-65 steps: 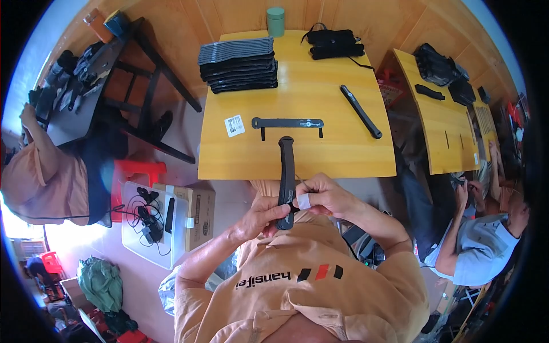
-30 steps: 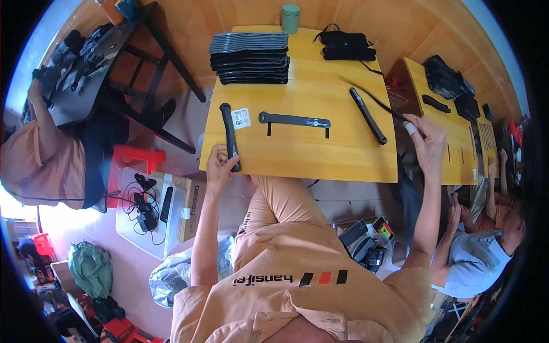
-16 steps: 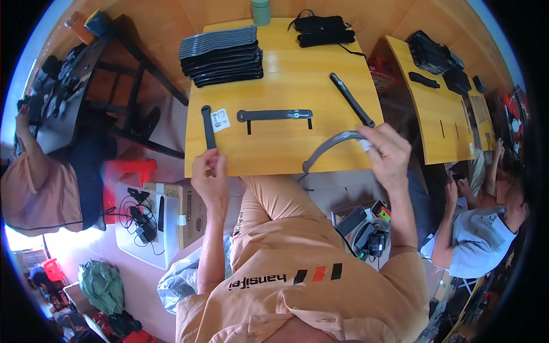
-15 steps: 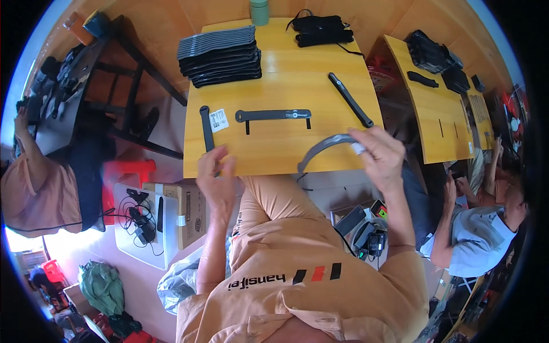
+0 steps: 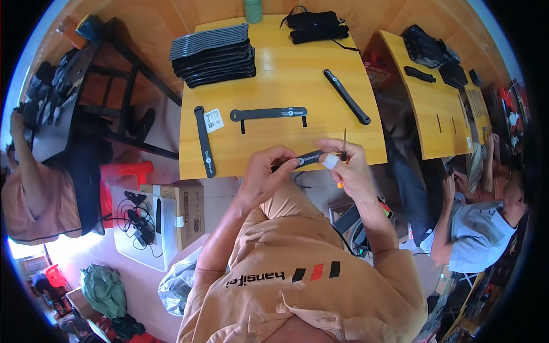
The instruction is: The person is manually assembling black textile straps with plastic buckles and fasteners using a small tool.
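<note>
In front of my body, at the table's near edge, both hands are on a dark strap [image 5: 309, 158] with pale print. My left hand [image 5: 269, 171] pinches its left part between thumb and fingers. My right hand [image 5: 350, 171], white tape round a finger, grips the other end. It also holds a thin pointed tool [image 5: 344, 150], its shaft upward and an orange end below; its exact kind cannot be made out. Similar flat straps lie on the table: one on the left [image 5: 204, 143], one across the middle [image 5: 267, 114], one slanting on the right [image 5: 347, 97].
A tall pile of grey and black straps [image 5: 213, 56] stands on the yellow table [image 5: 286, 68], with black bundles [image 5: 316, 27] and a green container [image 5: 253, 11] behind. A white label [image 5: 214, 120] lies beside the left strap. People [image 5: 477, 234] sit at the right.
My hands have come together from either side. The curved strap in my right hand is now held between both hands. My left hand has left the left strap, and the pointed tool now shows.
</note>
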Demonstrator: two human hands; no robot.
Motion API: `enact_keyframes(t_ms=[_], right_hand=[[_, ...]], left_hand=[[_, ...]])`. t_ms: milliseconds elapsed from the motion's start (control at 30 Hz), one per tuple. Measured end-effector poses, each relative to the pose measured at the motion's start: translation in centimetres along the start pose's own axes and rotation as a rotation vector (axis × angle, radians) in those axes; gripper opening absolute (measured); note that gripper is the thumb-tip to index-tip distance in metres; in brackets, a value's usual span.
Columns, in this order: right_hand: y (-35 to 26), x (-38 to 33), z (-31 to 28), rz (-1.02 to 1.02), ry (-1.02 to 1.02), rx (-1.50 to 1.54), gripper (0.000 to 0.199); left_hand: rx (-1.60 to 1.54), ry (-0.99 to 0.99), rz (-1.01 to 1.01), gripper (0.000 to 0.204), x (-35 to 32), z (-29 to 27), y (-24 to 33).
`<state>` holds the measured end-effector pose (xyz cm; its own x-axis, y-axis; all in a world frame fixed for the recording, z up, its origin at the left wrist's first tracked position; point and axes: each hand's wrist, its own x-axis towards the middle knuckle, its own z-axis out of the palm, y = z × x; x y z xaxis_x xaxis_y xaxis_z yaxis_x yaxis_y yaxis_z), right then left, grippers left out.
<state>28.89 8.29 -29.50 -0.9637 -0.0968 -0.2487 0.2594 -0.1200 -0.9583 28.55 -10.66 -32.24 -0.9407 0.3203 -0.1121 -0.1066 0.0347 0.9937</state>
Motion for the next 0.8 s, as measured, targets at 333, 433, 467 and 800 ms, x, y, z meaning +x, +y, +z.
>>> enact_keyframes(t_ms=[333, 433, 467, 800], right_hand=[[4.1, 2.9, -3.4, 0.001, 0.059, -0.105, 0.007], [5.2, 4.3, -3.6, 0.066, 0.071, -0.082, 0.009], [5.4, 4.7, -3.5, 0.090, 0.059, -0.040, 0.010], [7.2, 10.3, -3.1, 0.130, 0.153, -0.039, 0.010]], left_hand=[[0.216, -0.201, -0.074, 0.013, -0.6, -7.8, -2.4], [-0.096, -0.143, -0.232, 0.014, -0.2, -9.2, -2.9], [-0.099, -0.142, -0.235, 0.014, -0.1, -9.6, -3.1], [0.002, 0.351, -0.179, 0.010, 4.1, -10.4, -6.0]])
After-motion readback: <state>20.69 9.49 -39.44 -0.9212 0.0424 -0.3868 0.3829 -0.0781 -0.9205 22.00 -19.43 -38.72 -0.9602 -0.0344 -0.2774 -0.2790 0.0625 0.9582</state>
